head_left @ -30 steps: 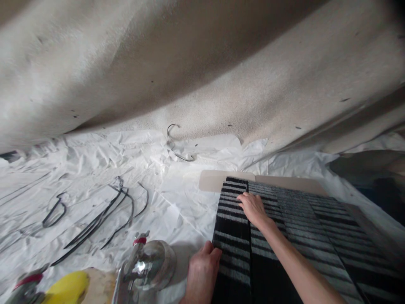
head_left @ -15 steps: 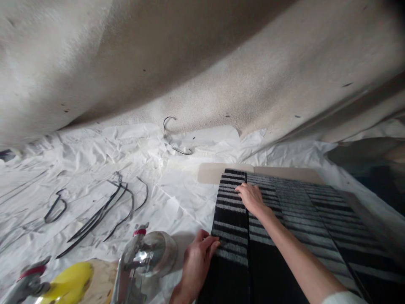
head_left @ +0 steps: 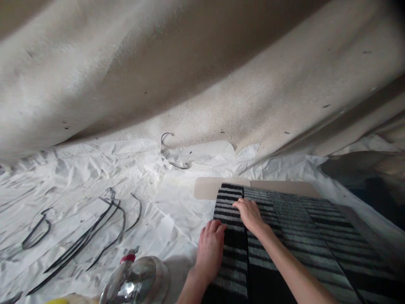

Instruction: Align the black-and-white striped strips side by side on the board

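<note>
A black carpet piece with grey-white stripes (head_left: 303, 236) lies on the white crumpled sheet, made of strips side by side. My left hand (head_left: 210, 249) rests palm down on the left edge of the outermost strip (head_left: 229, 202), fingers stretched forward and together. My right hand (head_left: 249, 213) lies flat on the seam between that strip and its neighbour, fingers spread slightly. Neither hand holds anything.
A beige board (head_left: 207, 188) pokes out beyond the carpet's far edge. A shiny metal spray gun cup (head_left: 139, 280) stands at the lower left. Thin black trimmings (head_left: 95, 232) lie scattered on the white sheet (head_left: 79, 177). A curved black wire (head_left: 169, 147) lies by the beige carpet wall (head_left: 202, 76).
My left hand has moved forward along the strip's left edge, from gripping the edge to lying flat. The right hand has stayed on the seam. The view has shifted slightly.
</note>
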{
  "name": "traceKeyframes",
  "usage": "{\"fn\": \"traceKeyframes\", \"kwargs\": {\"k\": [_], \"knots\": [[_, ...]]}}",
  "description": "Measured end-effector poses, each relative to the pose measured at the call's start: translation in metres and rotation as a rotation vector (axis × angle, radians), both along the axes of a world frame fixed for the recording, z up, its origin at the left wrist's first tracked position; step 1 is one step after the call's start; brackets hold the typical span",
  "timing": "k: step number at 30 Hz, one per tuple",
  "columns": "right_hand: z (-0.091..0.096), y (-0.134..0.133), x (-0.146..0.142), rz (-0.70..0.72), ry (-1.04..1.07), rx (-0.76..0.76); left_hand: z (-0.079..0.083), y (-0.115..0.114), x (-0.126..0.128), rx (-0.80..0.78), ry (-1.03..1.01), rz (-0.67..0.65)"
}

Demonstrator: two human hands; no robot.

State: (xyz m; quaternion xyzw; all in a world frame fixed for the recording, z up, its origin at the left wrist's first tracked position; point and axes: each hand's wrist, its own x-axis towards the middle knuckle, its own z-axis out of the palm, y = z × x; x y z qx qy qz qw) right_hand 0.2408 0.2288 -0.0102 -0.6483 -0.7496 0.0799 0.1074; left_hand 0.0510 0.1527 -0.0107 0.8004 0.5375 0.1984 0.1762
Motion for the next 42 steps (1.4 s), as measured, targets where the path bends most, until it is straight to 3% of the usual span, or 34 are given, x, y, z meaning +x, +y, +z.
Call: {"fn": "traceKeyframes", "kwargs": {"k": [4,8,28,37,42], "knots": [[-0.004,0.002,0.003,-0.003,0.029,0.008,0.006,0.035,0.021,0.106,0.163,-0.057],[-0.007,0.002,0.005,-0.002,0.045,0.029,0.0,0.053,0.03,0.164,0.22,-0.114],[-0.01,0.001,0.01,0.011,0.083,0.051,-0.017,0.041,0.028,0.157,0.175,-0.09],[-0.009,-0.001,0.01,0.007,0.064,0.041,-0.009,0.061,0.031,0.095,-0.057,0.046],[-0.009,-0.002,0.01,0.003,0.052,0.049,-0.014,0.067,0.038,0.139,0.054,-0.061]]}}
